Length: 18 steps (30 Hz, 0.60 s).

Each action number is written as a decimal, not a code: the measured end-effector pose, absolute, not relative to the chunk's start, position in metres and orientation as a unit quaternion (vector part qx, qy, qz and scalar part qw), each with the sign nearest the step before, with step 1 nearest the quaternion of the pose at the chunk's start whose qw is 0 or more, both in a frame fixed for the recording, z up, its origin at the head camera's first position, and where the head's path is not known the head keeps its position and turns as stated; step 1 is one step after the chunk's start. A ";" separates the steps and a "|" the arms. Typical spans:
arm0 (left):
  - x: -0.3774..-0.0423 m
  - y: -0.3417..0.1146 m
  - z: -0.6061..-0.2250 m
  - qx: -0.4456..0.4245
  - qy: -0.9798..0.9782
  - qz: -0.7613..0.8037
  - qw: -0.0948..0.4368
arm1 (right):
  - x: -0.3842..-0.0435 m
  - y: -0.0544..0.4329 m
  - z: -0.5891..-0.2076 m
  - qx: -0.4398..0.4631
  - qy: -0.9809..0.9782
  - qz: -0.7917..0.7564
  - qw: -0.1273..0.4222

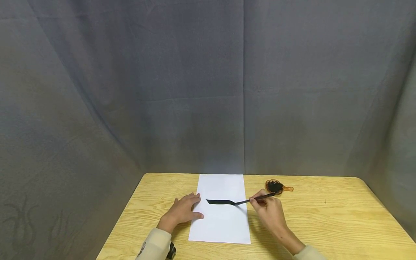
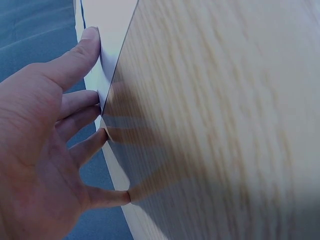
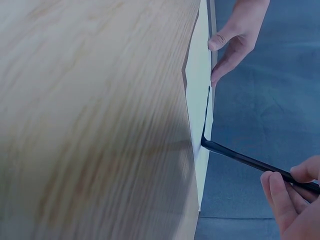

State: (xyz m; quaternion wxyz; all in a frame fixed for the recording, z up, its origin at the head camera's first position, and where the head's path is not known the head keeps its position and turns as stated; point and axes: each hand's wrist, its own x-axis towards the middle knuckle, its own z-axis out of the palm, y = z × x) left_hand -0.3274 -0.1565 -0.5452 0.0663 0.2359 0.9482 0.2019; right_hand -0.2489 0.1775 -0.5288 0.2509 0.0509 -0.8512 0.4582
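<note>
Seemingly to steady the paper point(image 1: 221, 227), the left hand point(image 1: 181, 210) rested spread fingers point(image 2: 107, 197) on its edge while the right hand point(image 1: 271, 215) pinched the brush point(image 1: 265, 196).

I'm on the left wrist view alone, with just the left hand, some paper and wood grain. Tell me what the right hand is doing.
Observer: The right hand grips a black brush.
Operator: Report where the brush tip is.
Observer: It meets the paper at the right-hand end of a thick black stroke.
Operator: Now describe anything lying on the table to the right of the paper.
Observer: A small amber dish with a short handle and black contents, near the table's far edge.
</note>
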 end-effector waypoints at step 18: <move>-0.327 -0.157 -0.545 0.235 0.949 0.200 0.069 | -0.249 0.181 -0.526 0.045 -0.851 0.454 0.260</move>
